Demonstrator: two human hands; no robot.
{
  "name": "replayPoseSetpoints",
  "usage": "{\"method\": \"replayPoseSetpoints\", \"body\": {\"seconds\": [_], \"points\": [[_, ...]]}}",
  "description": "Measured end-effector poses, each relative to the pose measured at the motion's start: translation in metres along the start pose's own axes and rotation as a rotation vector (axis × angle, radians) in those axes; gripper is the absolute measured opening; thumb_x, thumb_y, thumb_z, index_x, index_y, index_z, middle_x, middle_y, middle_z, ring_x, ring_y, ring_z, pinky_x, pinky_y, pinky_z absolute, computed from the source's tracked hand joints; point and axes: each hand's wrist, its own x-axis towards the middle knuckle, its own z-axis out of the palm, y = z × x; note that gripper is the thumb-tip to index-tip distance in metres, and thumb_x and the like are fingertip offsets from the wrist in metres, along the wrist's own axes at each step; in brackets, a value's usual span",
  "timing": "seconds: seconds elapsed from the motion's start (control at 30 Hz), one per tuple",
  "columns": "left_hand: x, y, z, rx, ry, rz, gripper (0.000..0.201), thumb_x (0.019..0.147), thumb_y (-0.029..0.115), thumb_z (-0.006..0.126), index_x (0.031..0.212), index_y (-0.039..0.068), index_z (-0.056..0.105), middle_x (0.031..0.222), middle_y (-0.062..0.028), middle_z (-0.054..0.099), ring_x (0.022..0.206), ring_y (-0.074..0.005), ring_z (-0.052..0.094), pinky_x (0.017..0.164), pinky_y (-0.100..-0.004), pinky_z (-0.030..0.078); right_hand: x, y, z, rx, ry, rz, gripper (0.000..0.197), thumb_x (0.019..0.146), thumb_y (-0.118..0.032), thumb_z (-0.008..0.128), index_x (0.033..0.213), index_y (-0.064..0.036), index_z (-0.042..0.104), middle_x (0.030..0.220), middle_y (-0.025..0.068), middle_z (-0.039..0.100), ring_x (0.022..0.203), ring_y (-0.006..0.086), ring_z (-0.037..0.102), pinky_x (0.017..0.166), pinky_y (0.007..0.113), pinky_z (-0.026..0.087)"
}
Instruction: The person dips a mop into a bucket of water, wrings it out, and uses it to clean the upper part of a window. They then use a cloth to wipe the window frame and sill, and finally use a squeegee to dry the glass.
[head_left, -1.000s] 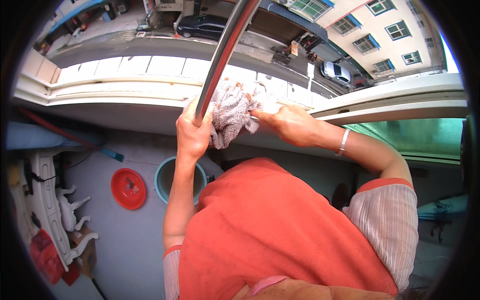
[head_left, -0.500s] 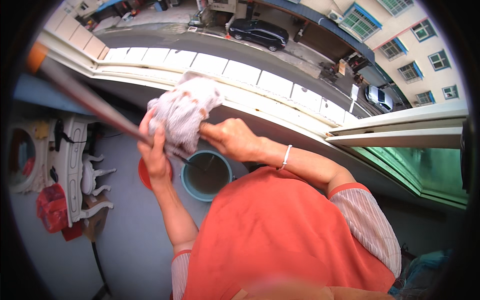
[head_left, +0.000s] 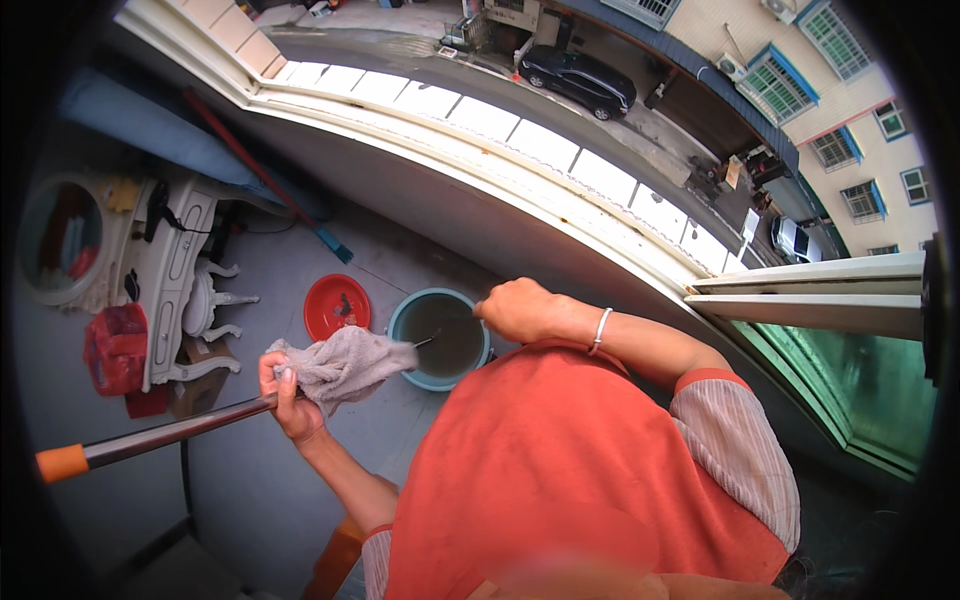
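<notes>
My left hand (head_left: 292,402) is closed around a metal pole (head_left: 185,428) with an orange end, and it also grips a damp-looking grey cloth (head_left: 345,368). The cloth bunches over the pole and hides part of it. Beyond the cloth, a thin dark tip shows over the light blue bucket (head_left: 397,312), which holds murky water. Above the bucket's right rim is my right hand (head_left: 525,310), fingers curled and apart from the cloth. Whatever its fingers may hold is hidden.
A red basin (head_left: 318,300) stands beside the bucket. A red-handled brush (head_left: 250,165) leans by the wall under the window sill (head_left: 480,160). White furniture (head_left: 175,290) and a red bag (head_left: 115,345) are at left. An open green-glass window (head_left: 840,370) juts in at right.
My left hand has brought the cloth down from the sill toward the basin, and the pole's orange end has swung lower. My right hand has come off the cloth and moved right.
</notes>
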Motion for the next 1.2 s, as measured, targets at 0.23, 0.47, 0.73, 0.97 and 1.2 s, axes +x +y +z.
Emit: {"method": "replayPoseSetpoints", "body": {"seconds": [0.23,0.47,0.73,0.97,1.2], "points": [[0.007,-0.016,0.053,0.006,-0.332,-0.087,0.028,0.077,0.012,0.063,0.102,0.004,0.052,0.102,-0.0089,0.055,0.098,-0.0174,0.053,0.092,-0.0308,0.04,0.053,-0.007,0.034,0.708,0.387,-0.268,0.05,0.085,-0.014,0.058,0.132,-0.0047,0.048,0.092,0.0136,0.063,0.07,0.0209,0.062,0.063,0.037,0.048],[0.027,-0.008,0.077,0.021,-0.614,-0.242,0.044,0.081,0.014,0.067,0.119,-0.002,0.05,0.083,-0.0034,0.058,0.074,-0.0083,0.053,0.067,-0.0195,0.041,0.05,-0.03,0.021,1.213,0.016,-0.142,0.021,0.084,-0.016,0.058,0.099,-0.0022,0.064,0.059,-0.0008,0.047,0.049,0.0082,0.043,0.043,0.027,0.034],[0.1,-0.024,0.085,0.302,-0.259,-0.128,0.035,0.09,0.013,0.061,0.121,-0.002,0.052,0.089,-0.0068,0.064,0.068,-0.0087,0.059,0.061,-0.0204,0.046,-0.057,0.01,-0.001,1.545,0.216,0.041,0.022,0.093,-0.018,0.059,0.108,-0.0024,0.063,0.065,-0.0039,0.05,0.051,0.0029,0.038,0.043,0.022,0.028],[0.181,-0.117,0.073,0.458,-0.046,-0.045,0.055,0.079,0.017,0.075,0.123,-0.003,0.05,0.093,-0.0068,0.063,0.083,-0.0138,0.06,0.075,-0.0263,0.047,-0.096,0.008,-0.004,1.5,0.488,-0.198,0.019,0.089,-0.011,0.061,0.101,0.0035,0.064,0.08,-0.0032,0.058,0.073,0.0019,0.047,0.061,0.019,0.037],[0.092,-0.134,0.154,0.545,0.016,0.109,0.048,0.084,0.026,0.07,0.12,0.001,0.051,0.111,-0.01,0.052,0.097,-0.016,0.051,0.084,-0.0274,0.043,-0.129,0.012,-0.033,1.642,0.606,-0.307,0.025,0.087,-0.013,0.063,0.102,0.006,0.062,0.063,-0.0023,0.053,0.045,0.001,0.037,0.041,0.018,0.026]]}}
